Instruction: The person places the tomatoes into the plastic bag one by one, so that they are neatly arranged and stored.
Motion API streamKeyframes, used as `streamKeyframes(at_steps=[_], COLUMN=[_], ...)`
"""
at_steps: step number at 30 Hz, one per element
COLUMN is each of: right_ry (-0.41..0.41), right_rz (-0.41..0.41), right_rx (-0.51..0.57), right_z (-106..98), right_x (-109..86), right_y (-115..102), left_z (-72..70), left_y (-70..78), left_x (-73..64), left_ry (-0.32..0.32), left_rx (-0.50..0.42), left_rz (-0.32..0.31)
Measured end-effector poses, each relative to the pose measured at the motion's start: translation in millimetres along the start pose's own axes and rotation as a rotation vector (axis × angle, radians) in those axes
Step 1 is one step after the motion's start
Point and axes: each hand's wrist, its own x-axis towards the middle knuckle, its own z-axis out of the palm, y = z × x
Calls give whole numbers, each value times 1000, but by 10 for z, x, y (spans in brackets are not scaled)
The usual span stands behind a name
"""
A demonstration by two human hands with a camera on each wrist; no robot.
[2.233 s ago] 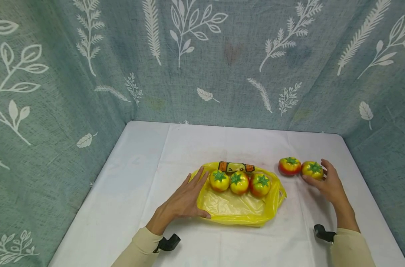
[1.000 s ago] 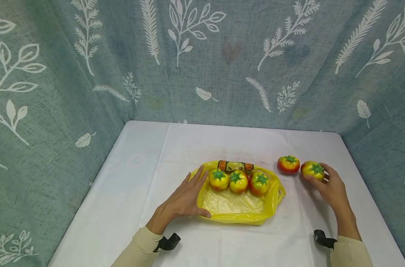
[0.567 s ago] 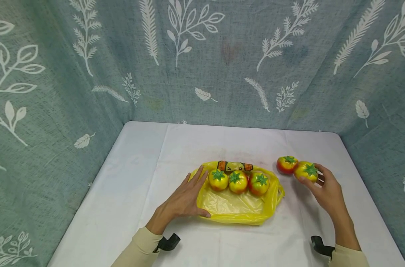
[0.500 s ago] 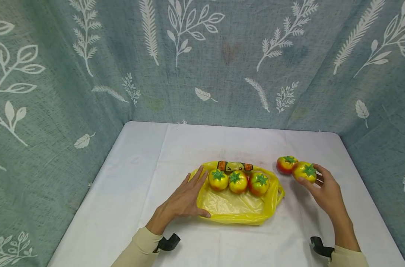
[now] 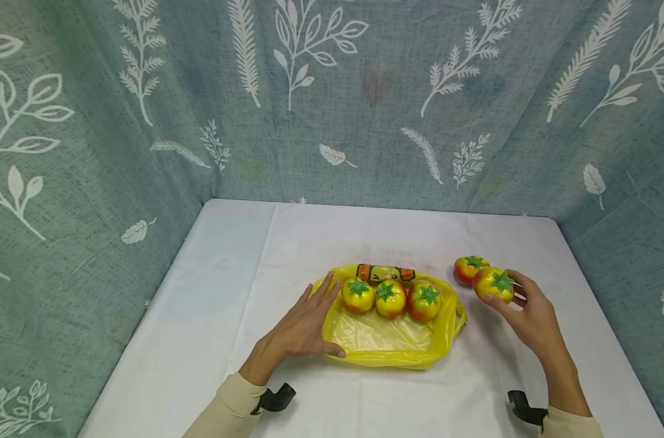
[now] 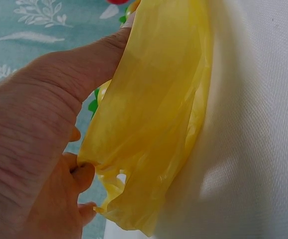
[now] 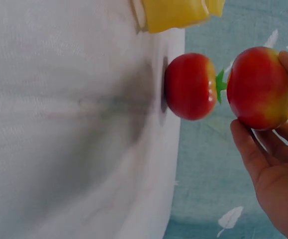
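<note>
My right hand (image 5: 534,319) grips a red-and-yellow toy tomato (image 5: 494,285) with a green star-shaped leaf top, and the right wrist view shows this held tomato (image 7: 261,88) raised off the table. Another tomato (image 5: 467,269) sits on the cloth just behind it. At the middle lies a yellow plastic bag (image 5: 383,339), its mouth held wide, with three tomatoes in a row along its far side. My left hand (image 5: 304,325) has its fingers spread at the bag's left edge. In the left wrist view, the bag's yellow wall (image 6: 153,109) drapes over the thumb.
A white cloth (image 5: 228,292) covers the table. Grey-green curtains (image 5: 332,152) printed with white leaves hang behind and along both sides. An orange-and-black printed patch (image 5: 387,274) shows at the bag's far rim. Each wrist wears a black mount (image 5: 277,398).
My right hand has lifted the tomato from the table and carried it left, in front of the other loose one. My left hand and the bag have stayed put.
</note>
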Motion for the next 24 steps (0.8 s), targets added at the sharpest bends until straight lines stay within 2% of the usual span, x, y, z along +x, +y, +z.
streamKeyframes(at_steps=[24], right_ry=[-127], right_rz=[-197], right_rx=[35], right_z=[108], right_x=[-73], right_y=[-361], left_z=[0], left_y=[7], left_x=[2], left_ry=[-6], left_rx=[7], left_rz=[-5])
